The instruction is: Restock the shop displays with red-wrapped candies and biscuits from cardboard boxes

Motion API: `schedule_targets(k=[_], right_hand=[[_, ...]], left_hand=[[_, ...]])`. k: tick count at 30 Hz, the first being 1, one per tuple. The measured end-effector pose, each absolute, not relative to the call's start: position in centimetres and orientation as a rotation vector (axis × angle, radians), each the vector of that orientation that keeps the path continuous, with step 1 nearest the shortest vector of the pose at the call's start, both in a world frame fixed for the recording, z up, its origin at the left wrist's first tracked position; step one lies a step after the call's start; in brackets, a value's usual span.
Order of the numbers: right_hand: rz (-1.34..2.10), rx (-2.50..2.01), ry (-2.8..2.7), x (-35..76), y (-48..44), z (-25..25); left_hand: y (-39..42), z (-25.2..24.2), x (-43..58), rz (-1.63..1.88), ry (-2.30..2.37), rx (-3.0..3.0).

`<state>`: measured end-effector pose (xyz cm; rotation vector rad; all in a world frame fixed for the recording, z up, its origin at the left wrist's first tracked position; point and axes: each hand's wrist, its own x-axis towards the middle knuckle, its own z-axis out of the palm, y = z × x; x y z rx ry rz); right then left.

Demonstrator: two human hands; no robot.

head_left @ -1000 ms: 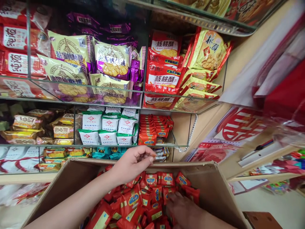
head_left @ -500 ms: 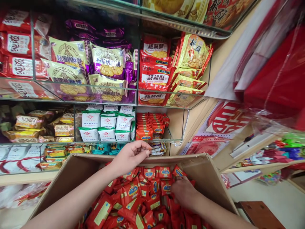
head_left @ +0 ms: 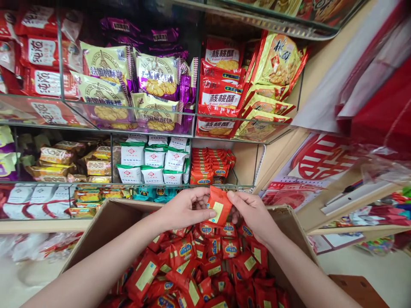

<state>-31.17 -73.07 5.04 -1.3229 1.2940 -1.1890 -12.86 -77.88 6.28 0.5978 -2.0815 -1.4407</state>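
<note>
A small red snack packet [head_left: 221,206] with a pale yellow label is held up between both hands, above the cardboard box's contents. My left hand [head_left: 189,207] pinches its left side, the thumb lying on the label. My right hand [head_left: 248,209] grips its upper right edge between thumb and fingers. Beneath them, the open cardboard box [head_left: 93,239] holds a heap of similar red packets [head_left: 184,252]. Straight ahead on the lower shelf, rows of red packets [head_left: 202,171] are stacked in a glass-fronted compartment.
Glass-edged shelves [head_left: 154,187] run across just beyond the box. White-and-green packets [head_left: 152,156] fill the compartment left of the red rows. Higher up are French biscuit packs [head_left: 157,79] and walnut shortbread packs [head_left: 221,96]. Red cloth [head_left: 385,102] hangs at the right.
My right hand has risen from the heap in the box and met my left hand. A red packet is now between them. The camera view has shifted slightly to the left.
</note>
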Motion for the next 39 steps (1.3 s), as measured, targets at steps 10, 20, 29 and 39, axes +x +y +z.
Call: schedule_targets(k=[10,20,29,39], right_hand=[[-1.322,-1.396,1.093,-31.7,-71.7,4.4],[-1.533,-1.749,1.076,-31.5,-70.6,4.1],[-1.522,-1.580,1.280,-30.8,-70.4,3.4],[-1.335,-1.239,1.254,-30.2,-71.1,4.2]], left_hand=[[-78.1,5.4,-12.6,-1.472,-2.017,0.586],[-78.4,6.0,-12.0,-1.458,-2.046,0.447],[-78.7,5.5,-12.2,-1.812,-1.689,0.370],[-78.7,5.4,-12.4,-1.743,-1.734,0.409]])
